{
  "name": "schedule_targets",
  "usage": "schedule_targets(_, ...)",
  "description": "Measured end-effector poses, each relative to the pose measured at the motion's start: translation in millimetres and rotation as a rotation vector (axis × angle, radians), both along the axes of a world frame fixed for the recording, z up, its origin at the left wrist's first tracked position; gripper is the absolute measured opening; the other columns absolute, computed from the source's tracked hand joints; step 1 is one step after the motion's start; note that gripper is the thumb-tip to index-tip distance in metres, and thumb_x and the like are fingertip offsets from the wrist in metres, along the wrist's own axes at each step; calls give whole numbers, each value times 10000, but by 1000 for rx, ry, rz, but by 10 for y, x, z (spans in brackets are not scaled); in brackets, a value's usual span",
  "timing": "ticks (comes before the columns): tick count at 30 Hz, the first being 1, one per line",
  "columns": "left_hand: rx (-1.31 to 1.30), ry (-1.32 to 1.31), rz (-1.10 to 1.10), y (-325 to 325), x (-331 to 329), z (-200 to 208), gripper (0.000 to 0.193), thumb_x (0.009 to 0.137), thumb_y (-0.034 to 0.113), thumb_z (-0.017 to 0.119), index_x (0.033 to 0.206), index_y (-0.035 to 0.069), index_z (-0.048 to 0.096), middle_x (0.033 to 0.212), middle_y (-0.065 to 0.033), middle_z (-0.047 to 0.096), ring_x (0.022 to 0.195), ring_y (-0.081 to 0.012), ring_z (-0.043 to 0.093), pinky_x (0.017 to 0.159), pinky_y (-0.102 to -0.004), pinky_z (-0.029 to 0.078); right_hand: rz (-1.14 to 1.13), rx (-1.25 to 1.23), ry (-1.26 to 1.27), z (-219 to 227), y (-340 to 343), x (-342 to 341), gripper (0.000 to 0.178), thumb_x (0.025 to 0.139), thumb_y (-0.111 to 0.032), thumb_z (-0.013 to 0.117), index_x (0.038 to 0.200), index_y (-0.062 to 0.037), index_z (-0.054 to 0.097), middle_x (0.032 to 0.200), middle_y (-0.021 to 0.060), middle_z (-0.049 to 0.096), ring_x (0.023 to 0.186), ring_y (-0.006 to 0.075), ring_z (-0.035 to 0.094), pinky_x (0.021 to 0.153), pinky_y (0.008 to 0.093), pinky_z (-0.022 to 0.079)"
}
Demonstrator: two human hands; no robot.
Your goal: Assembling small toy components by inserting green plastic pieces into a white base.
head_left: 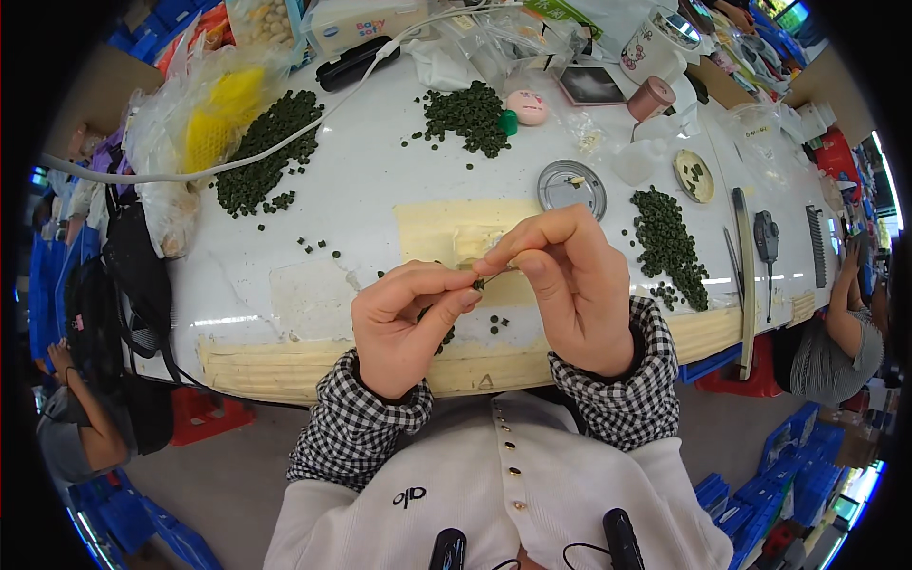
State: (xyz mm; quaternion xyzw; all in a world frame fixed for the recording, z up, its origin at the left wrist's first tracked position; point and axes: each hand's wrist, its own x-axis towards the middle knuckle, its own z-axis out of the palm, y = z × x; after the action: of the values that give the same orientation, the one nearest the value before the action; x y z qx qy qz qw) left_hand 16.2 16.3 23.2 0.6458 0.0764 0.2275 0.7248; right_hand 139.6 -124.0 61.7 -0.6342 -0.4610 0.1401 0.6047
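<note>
Over the near middle of the white table, my left hand (397,321) pinches a small dark green piece (479,284) between thumb and forefinger. My right hand (591,294) is closed in a pinch beside it, on a thin dark sliver (501,272) that reaches to the piece; its kind is too small to tell. Behind the fingertips lies a yellowish sheet (423,228) with a small clear box (465,240) on it, partly covered by my right hand. A few more dark green pieces (494,325) lie below my fingers, and others are half hidden behind my left hand.
Piles of similar dark green pieces lie at the far left (261,157), far middle (470,116) and right (665,242). A round metal lid (572,211), tweezers (733,261) and a screwdriver-like tool (766,237) lie to the right. A white cable (285,142) crosses the left side.
</note>
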Motion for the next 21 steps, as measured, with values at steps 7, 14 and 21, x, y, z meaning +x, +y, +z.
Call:
schedule_targets(7,4,24,23,-14,-5,31,154,846,-112,629,983,-52,666,913,-126,655,802,-170,650,725,-267,531,-395,43,-314,-102,67,62,74,920,-51,604,932,3,555,837,101,619,712,226,656,631,284,518)
schedule_targets(14,14,-16,13,3,-9,0,184,839,-106,648,1015,-57,672,942,-114,658,831,-139,643,719,-235,521,-402,-185,-623,-124,100,119,116,808,-71,680,873,-39,590,839,83,593,755,278,577,646,351,481)
schedule_targets(21,-21,-50,-3,29,-22,-18,188,834,-118,642,1015,-69,663,965,-130,650,855,-158,646,738,-249,532,-350,-157,-548,-1,-4,29,149,781,-27,698,925,-25,663,864,86,625,768,259,591,677,333,481)
